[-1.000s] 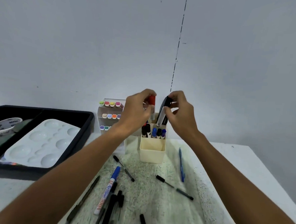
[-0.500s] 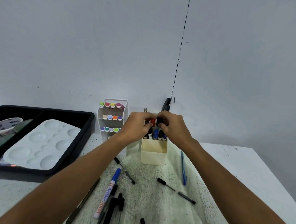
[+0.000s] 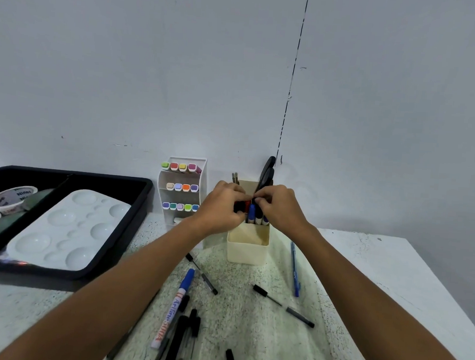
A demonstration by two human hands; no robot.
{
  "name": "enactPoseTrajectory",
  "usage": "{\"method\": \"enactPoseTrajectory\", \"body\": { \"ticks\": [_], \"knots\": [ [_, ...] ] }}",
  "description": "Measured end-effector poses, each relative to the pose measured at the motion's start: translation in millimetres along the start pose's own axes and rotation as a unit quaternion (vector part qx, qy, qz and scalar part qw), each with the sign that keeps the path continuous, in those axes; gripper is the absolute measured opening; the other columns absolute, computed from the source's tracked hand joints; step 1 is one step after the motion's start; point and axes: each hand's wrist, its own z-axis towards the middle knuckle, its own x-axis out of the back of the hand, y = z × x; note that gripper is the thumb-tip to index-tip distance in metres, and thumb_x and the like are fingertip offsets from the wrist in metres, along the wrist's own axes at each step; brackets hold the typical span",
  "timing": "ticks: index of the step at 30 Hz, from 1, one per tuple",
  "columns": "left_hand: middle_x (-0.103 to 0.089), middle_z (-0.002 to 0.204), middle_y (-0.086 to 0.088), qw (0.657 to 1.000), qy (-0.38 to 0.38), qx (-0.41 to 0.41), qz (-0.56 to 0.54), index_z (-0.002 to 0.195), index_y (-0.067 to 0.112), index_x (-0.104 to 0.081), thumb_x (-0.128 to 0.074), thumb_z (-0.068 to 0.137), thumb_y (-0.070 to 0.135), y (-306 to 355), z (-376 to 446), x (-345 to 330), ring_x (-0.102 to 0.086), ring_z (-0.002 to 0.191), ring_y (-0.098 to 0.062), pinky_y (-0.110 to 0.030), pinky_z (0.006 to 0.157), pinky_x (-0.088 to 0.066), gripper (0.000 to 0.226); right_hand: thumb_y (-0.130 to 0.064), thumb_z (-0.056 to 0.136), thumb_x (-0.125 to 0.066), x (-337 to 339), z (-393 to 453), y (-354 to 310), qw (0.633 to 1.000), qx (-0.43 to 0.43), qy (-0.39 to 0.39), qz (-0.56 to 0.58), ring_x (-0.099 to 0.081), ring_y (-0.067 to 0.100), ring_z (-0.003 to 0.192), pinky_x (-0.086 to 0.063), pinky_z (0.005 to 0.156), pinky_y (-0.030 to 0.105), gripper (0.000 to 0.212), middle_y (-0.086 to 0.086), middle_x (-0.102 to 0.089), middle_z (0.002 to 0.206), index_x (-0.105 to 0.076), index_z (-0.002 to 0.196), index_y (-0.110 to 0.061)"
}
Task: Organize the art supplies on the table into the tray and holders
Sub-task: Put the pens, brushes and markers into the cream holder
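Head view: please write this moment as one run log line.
step: markers into cream holder | left hand: on markers | right hand: on markers | loose: pens on table

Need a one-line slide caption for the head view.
Both hands, left hand and right hand, press markers into the cream holder; loose pens lie on the table.

Hands [image 3: 223,206] (both) at pen holder [image 3: 247,244]

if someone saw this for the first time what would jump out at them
Both hands, left hand and right hand, meet over the cream pen holder at centre, fingers among the markers standing in it. Loose pens scatter the table in front, and a white paint palette fills the black tray at left.
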Motion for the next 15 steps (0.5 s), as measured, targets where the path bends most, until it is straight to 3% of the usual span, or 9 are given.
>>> {"method": "enactPoseTrajectory", "body": {
  "ticks": [6, 10, 15],
  "knots": [
    [-0.049, 0.127, -0.006, 0.999, -0.040, 0.022, 0.027, 0.131, 0.024, -0.059, -0.062, 0.082, 0.013, 1, 2, 3, -0.032, 0.120, -0.023, -0.042, 0.104, -0.036, 0.050, -0.007, 0.087, -0.045, -3, 2, -2, 0.999, -0.039, -0.029, -0.008, -0.056, 0.026, 0.061, -0.049, 0.057, 0.037, 0.028, 0.018, -0.068, 0.077, -0.071, 0.081, 0.003],
    [-0.049, 0.118, -0.010, 0.997, -0.059, 0.031, 0.045, 0.126, 0.025, -0.061, -0.058, 0.081, 0.011, 6, 7, 7, -0.034, 0.116, -0.027, -0.045, 0.099, -0.040, 0.047, -0.008, 0.086, -0.040, -2, 4, -3, 0.997, -0.061, -0.047, 0.003, -0.046, 0.022, 0.056, -0.039, 0.053, 0.035, 0.031, 0.027, -0.062, 0.074, -0.062, 0.074, 0.012],
    [-0.050, 0.118, -0.010, 0.997, -0.055, 0.018, 0.059, 0.131, 0.023, -0.058, -0.056, 0.083, 0.009, 10, 4, 8, -0.036, 0.116, -0.027, -0.045, 0.097, -0.042, 0.050, -0.009, 0.086, -0.040, 1, 2, -4, 0.997, -0.063, -0.051, -0.002, -0.052, 0.028, 0.058, -0.043, 0.057, 0.037, 0.030, 0.018, -0.059, 0.064, -0.061, 0.073, 0.009]
  ]
}}
